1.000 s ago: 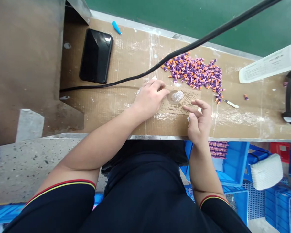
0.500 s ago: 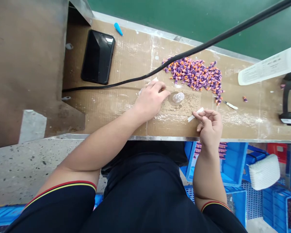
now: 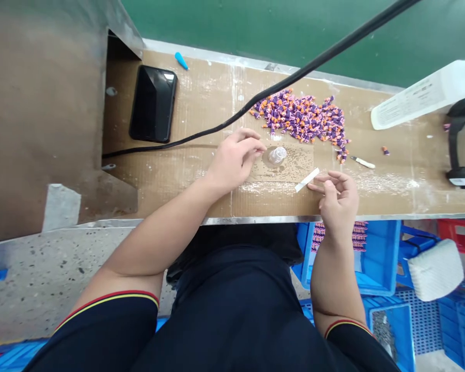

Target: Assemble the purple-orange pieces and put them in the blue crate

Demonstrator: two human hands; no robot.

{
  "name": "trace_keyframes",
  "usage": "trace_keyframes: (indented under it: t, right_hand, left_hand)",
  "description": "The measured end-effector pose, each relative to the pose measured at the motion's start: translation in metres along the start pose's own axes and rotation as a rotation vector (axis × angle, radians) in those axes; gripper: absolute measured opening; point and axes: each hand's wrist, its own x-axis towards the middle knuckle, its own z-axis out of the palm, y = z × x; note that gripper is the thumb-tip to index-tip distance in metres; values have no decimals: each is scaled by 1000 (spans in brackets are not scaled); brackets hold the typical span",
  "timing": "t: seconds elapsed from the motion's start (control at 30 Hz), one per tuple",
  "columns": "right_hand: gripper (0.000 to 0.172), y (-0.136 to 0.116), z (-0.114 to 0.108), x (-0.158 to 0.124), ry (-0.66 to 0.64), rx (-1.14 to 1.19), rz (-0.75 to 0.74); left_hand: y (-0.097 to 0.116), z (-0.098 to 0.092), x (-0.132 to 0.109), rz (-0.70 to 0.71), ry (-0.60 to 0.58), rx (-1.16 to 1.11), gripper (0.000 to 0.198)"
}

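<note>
My left hand (image 3: 236,157) is over the worktop, thumb and fingertips drawn together beside a small clear plastic cup-like piece (image 3: 277,155). Whatever those fingertips hold, if anything, is hidden. The clear piece stands on a wet-looking, speckled rectangular patch (image 3: 300,160) of the brown surface. A narrow white strip (image 3: 307,180) lies slantwise at the patch's lower right corner. Close to that strip is my right hand (image 3: 338,199), its fingers apart and loosely bent, the fingertips at or near the strip's edge. Behind the patch lies a heap of small purple, orange and pink figures (image 3: 302,116).
A black cable (image 3: 217,127) crosses above the worktop. To the left are a phone (image 3: 153,103) and a metal housing (image 3: 46,113). A small white-handled blade (image 3: 363,162), a single figure (image 3: 385,150) and a white bottle (image 3: 422,95) are to the right. Blue crates (image 3: 380,258) stand below.
My left hand has drawn slightly back from the clear piece. My right fingertips have shifted toward the strip's lower side, showing more of it. The whole view has shifted slightly.
</note>
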Motion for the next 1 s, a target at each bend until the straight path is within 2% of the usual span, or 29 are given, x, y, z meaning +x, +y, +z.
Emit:
trace_keyframes:
  t: [0.13, 0.23, 0.33, 0.43, 0.57, 0.67, 0.77, 0.87, 1.0]
  right_hand:
    - [15, -8, 0, -14, 74, 166, -81]
    - [14, -16, 13, -30, -13, 207, -133]
    - [19, -21, 32, -43, -154, 165, -180]
    - [28, -26, 48, -47, -254, 209, -161]
    - [44, -33, 57, -45, -307, 303, -72]
    - [54, -33, 57, -45, -357, 347, 10]
    - [57, -28, 52, -45, -394, 407, 91]
    - [57, -23, 42, -44, -376, 479, 143]
    - [48, -18, 13, -43, -310, 459, 146]
  left_hand:
    - [16, 0, -2, -16, -5, -311, 16]
    - [23, 6, -7, 88, -7, -428, 37]
    - [27, 10, -12, 291, 33, -314, 59]
    - [32, 14, -14, 484, 78, -163, 74]
    - [38, 20, -17, 621, 86, -98, 78]
    - [40, 22, -18, 664, 59, -70, 73]
    - [39, 17, -18, 668, 19, -12, 79]
    - [36, 7, -17, 619, 24, 42, 91]
    - [34, -3, -16, 493, 79, 103, 82]
